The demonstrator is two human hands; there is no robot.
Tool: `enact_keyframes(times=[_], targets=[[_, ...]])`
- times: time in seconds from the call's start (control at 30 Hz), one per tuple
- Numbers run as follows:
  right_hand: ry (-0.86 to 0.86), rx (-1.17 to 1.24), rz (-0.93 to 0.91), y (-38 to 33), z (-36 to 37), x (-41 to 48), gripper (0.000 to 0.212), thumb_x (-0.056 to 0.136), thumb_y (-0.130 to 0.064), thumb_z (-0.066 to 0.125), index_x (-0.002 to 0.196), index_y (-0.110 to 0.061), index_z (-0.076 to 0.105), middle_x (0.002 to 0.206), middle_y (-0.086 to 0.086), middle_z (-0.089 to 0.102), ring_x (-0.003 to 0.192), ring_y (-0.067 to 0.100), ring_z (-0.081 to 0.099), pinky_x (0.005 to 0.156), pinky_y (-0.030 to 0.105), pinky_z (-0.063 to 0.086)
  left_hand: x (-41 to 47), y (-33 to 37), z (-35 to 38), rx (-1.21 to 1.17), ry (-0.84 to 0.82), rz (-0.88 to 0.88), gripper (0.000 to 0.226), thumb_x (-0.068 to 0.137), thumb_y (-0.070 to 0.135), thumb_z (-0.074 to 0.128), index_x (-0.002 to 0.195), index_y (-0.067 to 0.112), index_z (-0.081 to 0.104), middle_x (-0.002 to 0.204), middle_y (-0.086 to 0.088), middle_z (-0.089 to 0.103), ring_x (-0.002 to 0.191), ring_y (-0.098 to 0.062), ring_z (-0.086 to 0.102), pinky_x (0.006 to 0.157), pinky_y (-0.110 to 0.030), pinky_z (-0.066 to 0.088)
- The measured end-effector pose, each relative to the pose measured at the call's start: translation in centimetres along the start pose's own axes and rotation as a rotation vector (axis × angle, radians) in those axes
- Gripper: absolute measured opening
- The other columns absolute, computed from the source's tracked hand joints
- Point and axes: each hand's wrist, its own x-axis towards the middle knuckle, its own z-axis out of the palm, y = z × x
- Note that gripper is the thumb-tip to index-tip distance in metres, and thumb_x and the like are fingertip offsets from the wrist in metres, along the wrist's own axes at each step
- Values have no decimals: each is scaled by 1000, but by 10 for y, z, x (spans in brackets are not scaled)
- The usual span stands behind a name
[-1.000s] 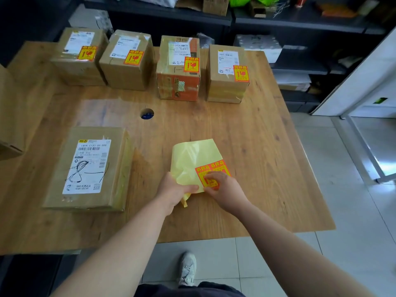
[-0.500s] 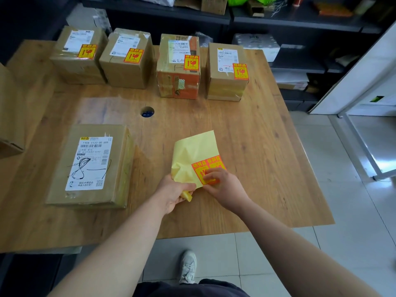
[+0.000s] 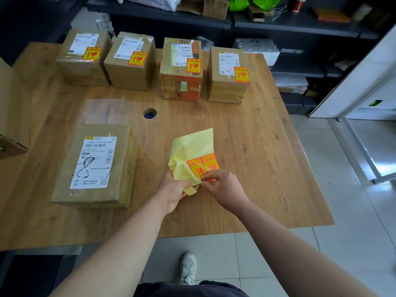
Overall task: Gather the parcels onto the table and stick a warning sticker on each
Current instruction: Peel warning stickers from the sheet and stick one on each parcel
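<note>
MOVED: backing sheet raised, more crumpled than a second ago | TEXT: flat parcel label reads "140A C133-00 D08" | ROOM: bare table between sheet and four stickered parcels at far edge | HANDS: left hand grips sheet's bottom; right hand pinches warning sticker at its lower corner, on sheet
</note>
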Motion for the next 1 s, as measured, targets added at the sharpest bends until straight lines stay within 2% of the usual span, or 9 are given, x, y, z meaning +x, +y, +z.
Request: enact_keyframes(times=[0.1,0.2,0.33,0.43,0.57,0.67,0.8,0.93,1.0], targets=[[-3,37,45,-1,0,1,12,83,-30,70,91,-21,74,97,-12,70,87,0,61,76,15,47,-2,0,1,-3,-3,10,44,78,-18,59,104,17,58,100,-10,70,86,-26,71,70,-33,57],[-6,43,76,-1,1,1,15,81,-31,72,88,-19,76,94,-12,70,85,1,62,75,19,51,-4,1,3,1,-2,25,48,75,-19,62,111,12,56,103,-12,68,91,-28,69,66,-31,57],[-7,2,85,-1,0,2,12,84,-24,67,87,-15,76,91,-7,71,83,4,63,76,27,54,-4,0,3,36,22,27,50,73,-19,63,114,10,55,106,-13,67,94,-30,68,74,-37,58],[-15,-38,88,-1,-3,4,14,84,-22,64,86,-12,74,85,-3,70,80,10,63,73,30,54,-4,-1,2,66,24,35,48,73,-17,65,111,11,57,105,-13,68,91,-29,69,72,-38,58],[-10,-55,139,1,-6,7,11,83,-20,61,75,-14,67,72,-3,65,65,12,59,54,19,45,-1,-4,-2,114,95,35,42,76,-6,70,111,10,52,107,-14,64,88,-31,69,67,-39,59],[6,-26,202,6,-11,10,12,82,-18,59,71,-19,61,72,-5,63,61,7,54,49,15,37,5,-4,-9,266,225,40,34,78,-3,69,97,13,46,108,-13,58,89,-29,64,64,-41,59],[8,3,265,11,-17,13,12,83,-15,56,71,-16,59,68,-3,60,50,8,48,37,12,34,8,-1,-15,505,311,15,38,78,1,65,106,11,42,108,-9,53,87,-26,60,61,-38,59],[53,-10,337,16,-24,18,17,84,-14,53,76,-1,62,65,4,57,51,13,44,43,23,35,10,5,-18,687,390,-5,40,78,-3,62,110,10,41,106,-10,50,89,-29,57,63,-45,59],[73,13,382,18,-31,20,17,85,-14,53,78,-2,62,70,7,62,54,13,47,45,23,37,12,6,-20,726,416,-15,40,79,-5,59,111,9,41,108,-11,50,90,-31,57,65,-46,59]])
